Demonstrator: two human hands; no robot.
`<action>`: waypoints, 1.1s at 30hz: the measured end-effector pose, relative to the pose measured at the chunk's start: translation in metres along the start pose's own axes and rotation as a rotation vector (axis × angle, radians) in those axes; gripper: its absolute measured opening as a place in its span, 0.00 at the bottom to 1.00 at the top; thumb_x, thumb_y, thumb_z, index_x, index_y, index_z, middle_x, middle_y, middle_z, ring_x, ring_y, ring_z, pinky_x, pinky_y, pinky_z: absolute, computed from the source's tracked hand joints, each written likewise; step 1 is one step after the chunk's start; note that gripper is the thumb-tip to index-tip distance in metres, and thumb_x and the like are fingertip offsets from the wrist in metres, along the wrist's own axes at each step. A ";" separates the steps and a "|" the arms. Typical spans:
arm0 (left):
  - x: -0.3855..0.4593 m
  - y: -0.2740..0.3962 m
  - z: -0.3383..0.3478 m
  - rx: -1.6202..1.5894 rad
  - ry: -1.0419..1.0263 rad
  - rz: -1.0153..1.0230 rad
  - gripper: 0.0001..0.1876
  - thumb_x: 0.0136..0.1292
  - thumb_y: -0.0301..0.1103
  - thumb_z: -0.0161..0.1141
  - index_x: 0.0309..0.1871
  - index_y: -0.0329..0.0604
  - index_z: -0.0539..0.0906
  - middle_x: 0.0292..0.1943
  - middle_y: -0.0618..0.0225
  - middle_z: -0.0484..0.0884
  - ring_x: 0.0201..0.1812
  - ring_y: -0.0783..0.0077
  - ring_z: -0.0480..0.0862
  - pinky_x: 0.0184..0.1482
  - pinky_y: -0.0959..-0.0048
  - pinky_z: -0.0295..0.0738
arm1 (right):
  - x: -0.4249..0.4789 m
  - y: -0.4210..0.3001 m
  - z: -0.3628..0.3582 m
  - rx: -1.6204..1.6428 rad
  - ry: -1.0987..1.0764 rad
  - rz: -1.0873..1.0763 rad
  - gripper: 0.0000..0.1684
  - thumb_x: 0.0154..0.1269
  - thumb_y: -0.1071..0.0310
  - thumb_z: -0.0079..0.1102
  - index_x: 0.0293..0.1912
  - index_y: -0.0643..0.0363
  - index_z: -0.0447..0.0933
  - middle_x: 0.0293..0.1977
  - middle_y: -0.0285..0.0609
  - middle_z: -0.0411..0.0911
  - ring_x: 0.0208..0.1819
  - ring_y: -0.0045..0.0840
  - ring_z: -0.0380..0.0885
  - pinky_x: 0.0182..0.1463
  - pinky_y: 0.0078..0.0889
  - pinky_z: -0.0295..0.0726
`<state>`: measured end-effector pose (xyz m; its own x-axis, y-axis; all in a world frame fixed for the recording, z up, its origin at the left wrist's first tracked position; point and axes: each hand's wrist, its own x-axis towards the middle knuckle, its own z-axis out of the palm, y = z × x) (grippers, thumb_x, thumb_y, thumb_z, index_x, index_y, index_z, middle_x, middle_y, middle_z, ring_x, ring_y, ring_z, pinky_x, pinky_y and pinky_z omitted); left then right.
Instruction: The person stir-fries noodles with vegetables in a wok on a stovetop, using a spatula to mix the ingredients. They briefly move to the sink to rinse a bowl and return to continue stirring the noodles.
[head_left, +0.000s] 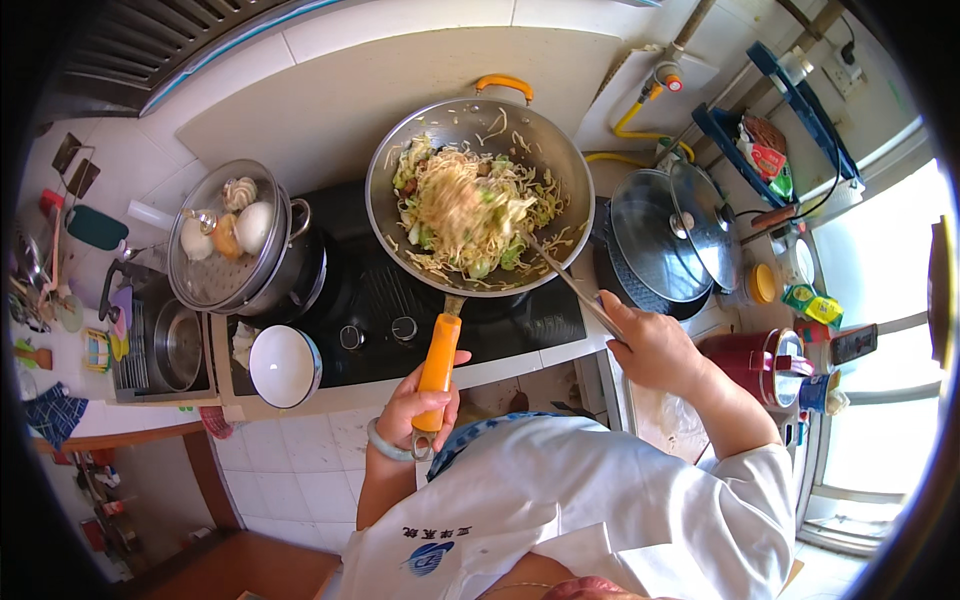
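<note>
A steel wok (480, 109) with an orange loop handle at its far rim rests over the black cooktop (360, 315). In it lies a heap of noodles (457, 195) with chopped green vegetables and brown pieces, part of the heap blurred. My left hand (416, 409) is closed around the wok's orange long handle (441, 360). My right hand (652, 345) grips the metal shaft of a cooking utensil (570, 281), whose far end is hidden in the food, so its kind cannot be told.
A lidded steamer (225, 289) with buns stands at the left, near a white bowl (283, 366) and a sink (180, 345). Right of the wok are a glass-lidded pan (652, 232) and a red pot-like appliance (739, 364). A blue shelf (750, 161) hangs above.
</note>
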<state>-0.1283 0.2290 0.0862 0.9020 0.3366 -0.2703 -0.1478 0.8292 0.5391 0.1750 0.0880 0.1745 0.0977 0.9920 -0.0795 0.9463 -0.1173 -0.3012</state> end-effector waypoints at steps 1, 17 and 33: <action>0.000 -0.001 -0.001 -0.005 0.002 0.000 0.35 0.58 0.29 0.51 0.72 0.32 0.58 0.23 0.58 0.76 0.10 0.70 0.73 0.14 0.76 0.72 | -0.006 -0.010 -0.007 -0.111 -0.039 0.015 0.35 0.59 0.72 0.57 0.67 0.63 0.61 0.31 0.51 0.79 0.24 0.36 0.81 0.25 0.41 0.76; 0.000 0.001 0.000 -0.010 -0.031 0.001 0.34 0.59 0.30 0.51 0.71 0.32 0.60 0.24 0.60 0.77 0.11 0.71 0.76 0.13 0.79 0.70 | 0.091 -0.014 -0.057 -0.523 0.047 -0.114 0.35 0.55 0.77 0.55 0.65 0.53 0.69 0.33 0.43 0.76 0.29 0.38 0.81 0.31 0.40 0.78; 0.000 0.000 -0.006 -0.005 -0.048 -0.010 0.34 0.60 0.32 0.55 0.71 0.37 0.60 0.25 0.61 0.78 0.12 0.70 0.78 0.13 0.79 0.68 | -0.026 -0.005 -0.126 -0.269 -0.094 0.142 0.33 0.55 0.76 0.62 0.61 0.43 0.76 0.28 0.44 0.77 0.29 0.37 0.79 0.37 0.40 0.78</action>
<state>-0.1311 0.2317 0.0812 0.9218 0.3066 -0.2372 -0.1405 0.8345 0.5329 0.2063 0.0691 0.2978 0.2179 0.9564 -0.1943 0.9739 -0.2259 -0.0200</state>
